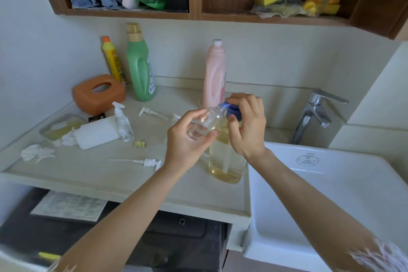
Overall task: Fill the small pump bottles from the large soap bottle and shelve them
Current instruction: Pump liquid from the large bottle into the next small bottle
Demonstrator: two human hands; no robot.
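Note:
My left hand (187, 137) grips a small clear bottle (206, 122), tilted with its open neck up against the blue pump head (231, 111) of the large soap bottle (225, 161). The large bottle stands on the counter, holding yellowish soap low down. My right hand (247, 123) is curled over that blue pump head. Another small clear pump bottle (122, 122) stands upright to the left. Loose white pump tops lie on the counter, one at the front (148, 162) and one farther back (152, 112).
Pink (214, 75), green (140, 64) and yellow (112, 59) bottles stand along the wall by an orange tissue box (99, 94). A white sink (326, 185) and tap (313, 112) are at right. Wooden shelves (194, 15) above hold cloths and sponges.

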